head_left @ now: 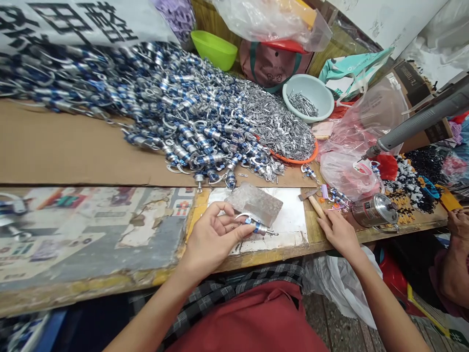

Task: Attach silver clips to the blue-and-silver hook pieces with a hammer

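Observation:
Between the thumb and fingers of my left hand [216, 234] is a small blue-and-silver metal fitting [259, 227] with a curved pale arm and a thin rod at its end. Just behind it, a grey metal block [256, 203] rests on a white sheet [293, 215] at the bench edge. My right hand [339, 232] is closed around the wooden handle of a small hammer [317, 207], whose head lies low over the bench to the right of the sheet.
Similar fittings [183, 107] are heaped behind on cardboard [66, 151]. Small metal plates [282, 120] fill an orange-rimmed tray. A pale blue bowl [326, 100] holds pins. At right are a steel mug [372, 210], a hanging electric screwdriver [421, 122] and another person's hand [458, 225].

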A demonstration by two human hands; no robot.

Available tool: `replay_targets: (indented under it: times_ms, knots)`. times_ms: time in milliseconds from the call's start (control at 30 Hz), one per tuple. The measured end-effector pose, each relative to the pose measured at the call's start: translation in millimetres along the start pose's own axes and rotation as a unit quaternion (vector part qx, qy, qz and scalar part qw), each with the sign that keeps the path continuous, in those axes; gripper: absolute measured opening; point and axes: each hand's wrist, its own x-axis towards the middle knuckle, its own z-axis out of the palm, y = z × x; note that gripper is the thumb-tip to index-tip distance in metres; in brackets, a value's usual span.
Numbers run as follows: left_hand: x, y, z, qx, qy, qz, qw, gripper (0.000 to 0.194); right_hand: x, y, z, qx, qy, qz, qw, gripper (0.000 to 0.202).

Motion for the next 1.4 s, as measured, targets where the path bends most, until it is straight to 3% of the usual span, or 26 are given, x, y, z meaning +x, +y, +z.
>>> replay_targets:
  times_ms: [67,133,267,367,533,667,833,933,1000,1133,1200,1300,1400]
  knots:
    - [-1,1,0.2,0.005,0.005,-0.004,1.0,0.055,-5,-9,1,0.043,0.024,-0.038,0.998,0.027]
    - [-1,3,0.7,0.008,0.005,-0.005,1.0,0.055,-11,-29,-5,0.095,0.067,-0.119,0.986,0.028]
    - [-1,5,2.2,0.004,0.003,-0.006,1.0,0.056,-21,-71,-30,0.12,0.086,-0.314,0.938,0.052]
    - [-2,6,2.8,0.004,0.004,-0.005,1.0,0.056,-23,-85,-40,0.117,0.118,-0.366,0.916,0.067]
    - [-2,6,2.1,0.004,0.002,-0.004,1.0,0.056,-23,-91,-35,0.063,0.061,-0.362,0.928,0.061]
    - [-2,5,2.0,0.012,0.009,0.001,1.0,0.056,-28,-86,-23,0.123,0.056,-0.332,0.934,0.058]
    - [-4,5,2.9,0.055,0.027,0.013,0.998,0.057,-21,-43,-6,0.227,0.066,-0.166,0.957,0.042]
    - [-7,6,3.5,0.105,0.029,0.04,0.993,0.045,-7,-12,-2,0.173,0.024,-0.075,0.982,0.04]
    - [-10,6,3.7,0.147,0.042,0.058,0.987,0.032,4,-6,-2,0.108,0.018,-0.059,0.992,0.035]
    - [-12,4,3.5,0.215,0.071,0.157,0.961,0.013,38,-41,1,0.09,0.129,-0.118,0.981,0.027]
    - [-11,1,2.7,0.234,0.075,0.21,0.946,0.009,60,-72,5,0.097,0.118,-0.158,0.976,0.025]
    - [-10,-4,0.0,0.257,0.07,0.252,0.93,0.008,89,-112,11,0.021,0.045,-0.162,0.986,0.023]
    - [-8,-7,-3.3,0.276,0.059,0.3,0.911,0.006,104,-129,13,-0.018,0.013,-0.154,0.988,0.024]
